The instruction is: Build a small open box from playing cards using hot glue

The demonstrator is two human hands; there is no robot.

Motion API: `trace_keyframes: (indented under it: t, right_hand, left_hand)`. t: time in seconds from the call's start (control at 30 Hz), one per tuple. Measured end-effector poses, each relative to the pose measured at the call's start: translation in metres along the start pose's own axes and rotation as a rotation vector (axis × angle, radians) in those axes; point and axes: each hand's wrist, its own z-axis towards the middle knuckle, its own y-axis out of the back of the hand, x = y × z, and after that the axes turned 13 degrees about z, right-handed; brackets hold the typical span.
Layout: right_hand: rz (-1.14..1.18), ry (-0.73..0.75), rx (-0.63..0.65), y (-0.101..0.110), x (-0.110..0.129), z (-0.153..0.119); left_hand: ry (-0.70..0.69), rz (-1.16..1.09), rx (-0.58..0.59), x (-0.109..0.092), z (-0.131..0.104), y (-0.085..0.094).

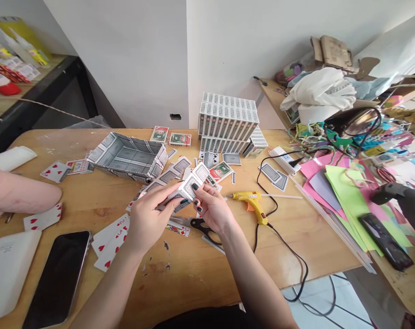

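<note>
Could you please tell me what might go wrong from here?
The glue gun lies with its nozzle towards the right hand; if hot, it might burn someone. Its cord loops past the edge of the table and could snag. The held cards, pinched by that hand and the left hand, might bend.

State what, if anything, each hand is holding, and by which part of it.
Both hands hold one patterned card piece: the left hand grips its left end, the right hand its right side.
</note>
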Motion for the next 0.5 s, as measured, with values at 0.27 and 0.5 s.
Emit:
trace_keyframes:
  t: [0.27,0.5]
  right_hand:
    - [-0.042,0.01,-0.009,0.0,-0.001,0.0]
    - [-0.084,0.036,0.001,-0.004,0.002,0.001]
  left_hand:
    - [-0.031,0.024,0.017,-0.001,0.003,0.001]
    - [0.174,-0.175,0.111,-0.01,0.006,0.009]
